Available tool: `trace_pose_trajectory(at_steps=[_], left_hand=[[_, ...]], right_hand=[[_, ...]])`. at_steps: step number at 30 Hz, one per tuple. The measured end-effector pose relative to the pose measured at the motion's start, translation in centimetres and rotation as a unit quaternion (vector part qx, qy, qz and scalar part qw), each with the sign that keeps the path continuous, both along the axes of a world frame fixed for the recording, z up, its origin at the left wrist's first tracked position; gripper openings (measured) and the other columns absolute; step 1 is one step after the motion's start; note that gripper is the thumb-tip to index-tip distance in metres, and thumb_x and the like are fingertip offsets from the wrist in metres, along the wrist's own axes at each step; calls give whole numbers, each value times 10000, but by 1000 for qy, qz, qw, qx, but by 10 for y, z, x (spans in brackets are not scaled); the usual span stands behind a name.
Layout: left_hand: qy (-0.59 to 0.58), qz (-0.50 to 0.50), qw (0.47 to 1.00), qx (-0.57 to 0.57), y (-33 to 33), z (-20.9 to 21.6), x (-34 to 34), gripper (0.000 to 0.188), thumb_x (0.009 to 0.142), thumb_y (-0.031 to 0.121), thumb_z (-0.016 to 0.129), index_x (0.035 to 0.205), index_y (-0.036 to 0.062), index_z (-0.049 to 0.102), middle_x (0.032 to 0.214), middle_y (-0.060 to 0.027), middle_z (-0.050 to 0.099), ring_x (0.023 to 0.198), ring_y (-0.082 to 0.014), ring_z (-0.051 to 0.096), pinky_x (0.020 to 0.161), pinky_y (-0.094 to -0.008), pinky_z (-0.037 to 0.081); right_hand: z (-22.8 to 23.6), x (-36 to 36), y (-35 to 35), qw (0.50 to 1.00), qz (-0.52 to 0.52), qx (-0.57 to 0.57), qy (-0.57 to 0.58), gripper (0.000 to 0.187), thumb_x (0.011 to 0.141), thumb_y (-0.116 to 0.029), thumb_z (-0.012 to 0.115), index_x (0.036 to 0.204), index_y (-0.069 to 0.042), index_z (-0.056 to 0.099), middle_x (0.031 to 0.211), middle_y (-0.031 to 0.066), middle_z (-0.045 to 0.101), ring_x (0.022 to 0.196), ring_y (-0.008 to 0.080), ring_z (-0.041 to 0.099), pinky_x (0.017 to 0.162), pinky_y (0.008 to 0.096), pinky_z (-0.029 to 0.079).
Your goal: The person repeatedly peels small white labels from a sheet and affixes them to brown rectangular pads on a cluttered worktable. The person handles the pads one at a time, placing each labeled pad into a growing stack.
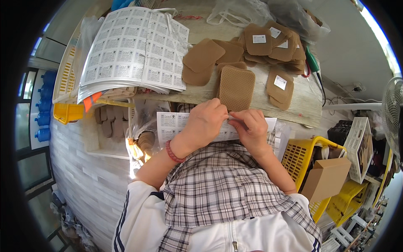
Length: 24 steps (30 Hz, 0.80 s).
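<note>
Just below the stack of brown pads, the 2 hands work nearly fingertip to fingertip: the left hand grips a sheet of labels, while I cannot tell what the right hand pinches. Left of the stack lies a pile of label sheets; right, a labelled pad.
</note>
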<state>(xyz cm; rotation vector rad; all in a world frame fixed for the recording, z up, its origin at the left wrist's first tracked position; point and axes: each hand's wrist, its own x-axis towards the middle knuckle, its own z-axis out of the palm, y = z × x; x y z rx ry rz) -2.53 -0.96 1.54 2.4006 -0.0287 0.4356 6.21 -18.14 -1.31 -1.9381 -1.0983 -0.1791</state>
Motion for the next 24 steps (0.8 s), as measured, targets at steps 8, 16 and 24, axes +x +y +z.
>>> trace_pose_trajectory(at_steps=[8,16,24], left_hand=[[91,61,989,-97,18,-5,-24,73,893,89,686,888,17,677,814,-118,628,772,-303,637,698,-371,498],[117,48,985,-113,23,-11,-11,79,902,83,668,903,4,674,820,-120,627,764,-294,638,695,-366,497],[60,-20,998,13,24,-7,6,50,867,48,644,880,-1,647,1029,-152,656,1039,-321,627,890,-433,478]], right_hand=[[-12,11,-5,996,22,25,-83,208,717,-42,805,902,-121,750,888,16,697,797,229,647,745,363,501],[-15,-1,-12,988,55,58,-134,223,679,-20,796,881,-93,736,1004,46,679,922,267,635,869,433,545],[18,28,-9,940,-35,159,298,50,939,-51,680,939,-25,637,931,45,641,873,158,597,792,279,487]])
